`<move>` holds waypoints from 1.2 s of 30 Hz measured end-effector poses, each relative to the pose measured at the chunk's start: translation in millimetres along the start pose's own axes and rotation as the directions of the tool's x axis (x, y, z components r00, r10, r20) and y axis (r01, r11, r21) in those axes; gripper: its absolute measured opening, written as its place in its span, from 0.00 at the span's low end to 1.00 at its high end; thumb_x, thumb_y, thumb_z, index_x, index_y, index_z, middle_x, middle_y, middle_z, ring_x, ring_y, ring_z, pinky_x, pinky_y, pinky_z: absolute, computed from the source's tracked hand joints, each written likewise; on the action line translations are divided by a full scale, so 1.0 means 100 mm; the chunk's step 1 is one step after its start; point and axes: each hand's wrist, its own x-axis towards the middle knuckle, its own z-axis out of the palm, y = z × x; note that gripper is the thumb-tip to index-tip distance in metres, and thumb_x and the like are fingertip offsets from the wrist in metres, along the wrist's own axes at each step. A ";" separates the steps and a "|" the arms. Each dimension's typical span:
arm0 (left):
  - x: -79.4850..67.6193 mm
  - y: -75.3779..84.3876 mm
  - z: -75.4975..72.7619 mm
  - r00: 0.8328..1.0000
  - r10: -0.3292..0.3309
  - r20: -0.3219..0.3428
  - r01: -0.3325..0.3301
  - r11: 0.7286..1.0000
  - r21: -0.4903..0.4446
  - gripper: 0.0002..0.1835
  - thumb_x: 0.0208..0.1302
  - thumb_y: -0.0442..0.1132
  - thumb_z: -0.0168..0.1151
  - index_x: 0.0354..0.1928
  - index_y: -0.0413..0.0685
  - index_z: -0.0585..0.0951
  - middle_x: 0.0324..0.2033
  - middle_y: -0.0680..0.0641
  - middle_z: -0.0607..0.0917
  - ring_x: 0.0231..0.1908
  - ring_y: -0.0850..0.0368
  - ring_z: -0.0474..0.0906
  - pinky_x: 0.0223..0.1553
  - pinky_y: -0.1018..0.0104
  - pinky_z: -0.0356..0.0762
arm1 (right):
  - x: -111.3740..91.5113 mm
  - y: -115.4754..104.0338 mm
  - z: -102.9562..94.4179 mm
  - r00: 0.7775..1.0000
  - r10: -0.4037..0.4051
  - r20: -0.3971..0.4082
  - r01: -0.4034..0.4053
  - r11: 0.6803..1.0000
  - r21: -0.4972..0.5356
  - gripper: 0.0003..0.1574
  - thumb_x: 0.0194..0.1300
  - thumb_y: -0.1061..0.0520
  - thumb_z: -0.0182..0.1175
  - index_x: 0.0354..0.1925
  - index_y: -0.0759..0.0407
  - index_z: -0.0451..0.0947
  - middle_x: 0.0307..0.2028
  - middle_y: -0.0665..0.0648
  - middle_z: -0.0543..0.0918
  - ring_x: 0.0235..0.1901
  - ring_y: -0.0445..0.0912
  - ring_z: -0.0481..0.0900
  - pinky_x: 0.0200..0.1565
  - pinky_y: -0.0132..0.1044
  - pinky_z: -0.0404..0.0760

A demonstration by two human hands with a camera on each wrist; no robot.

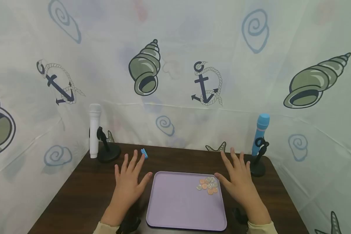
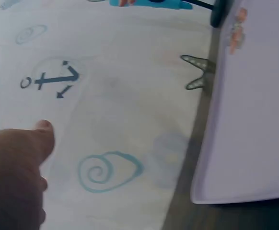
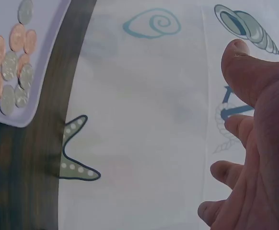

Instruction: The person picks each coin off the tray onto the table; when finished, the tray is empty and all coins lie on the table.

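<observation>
Fingers spread, my left hand point(image 1: 128, 183) is held over the dark table to the left of a lilac tray point(image 1: 184, 208), holding nothing. My right hand point(image 1: 241, 182) is likewise spread and bare on the tray's right side, its thumb near the tray's upper right corner. Several copper and silver coins point(image 1: 209, 186) lie grouped in that corner, some overlapping; the right wrist view shows these coins point(image 3: 10, 67) close up. Just beyond the left fingertips sits a small blue block-like piece point(image 1: 144, 153). In the left wrist view, the left hand point(image 2: 15, 177) shows mostly its thumb side.
A white microphone-shaped tube point(image 1: 94, 131) stands at the back left by a black stand point(image 1: 108, 151). At the back right, a blue one point(image 1: 260, 133) leans by another black stand point(image 1: 258, 164). A shell-and-anchor printed cloth point(image 1: 175, 107) hangs behind the table point(image 1: 76, 195).
</observation>
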 end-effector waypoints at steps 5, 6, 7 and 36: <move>-0.03 -0.20 0.24 0.988 0.082 -0.133 -0.102 0.983 -0.151 0.37 0.78 0.52 0.67 0.83 0.55 0.69 0.85 0.42 0.65 0.84 0.31 0.57 0.79 0.19 0.47 | -0.05 0.00 0.12 1.000 -0.023 -0.018 0.024 0.997 0.067 0.60 0.73 0.38 0.71 0.89 0.39 0.49 0.89 0.68 0.42 0.87 0.75 0.34 0.81 0.79 0.45; -0.05 -0.26 0.31 0.983 0.093 -0.157 -0.122 0.976 -0.183 0.35 0.78 0.50 0.67 0.82 0.52 0.71 0.83 0.42 0.68 0.83 0.32 0.59 0.81 0.22 0.50 | -0.06 -0.01 0.14 1.000 -0.024 -0.016 0.025 0.997 0.079 0.60 0.73 0.38 0.71 0.89 0.39 0.49 0.89 0.68 0.42 0.87 0.74 0.35 0.80 0.79 0.46; -0.06 -0.33 0.37 0.980 0.099 -0.174 -0.135 0.968 -0.211 0.34 0.78 0.47 0.68 0.81 0.51 0.72 0.82 0.43 0.69 0.83 0.33 0.61 0.82 0.27 0.53 | -0.07 -0.01 0.17 1.000 -0.024 -0.012 0.025 0.995 0.092 0.59 0.73 0.38 0.71 0.89 0.39 0.50 0.89 0.67 0.42 0.87 0.73 0.37 0.80 0.79 0.48; -0.16 -0.65 0.69 0.979 -0.105 0.176 0.164 0.915 -0.368 0.27 0.83 0.49 0.62 0.78 0.53 0.76 0.78 0.39 0.76 0.83 0.30 0.60 0.82 0.29 0.54 | -0.08 -0.04 0.59 0.980 0.113 0.166 -0.138 0.979 0.153 0.11 0.71 0.54 0.74 0.50 0.49 0.90 0.30 0.43 0.81 0.25 0.39 0.73 0.26 0.31 0.75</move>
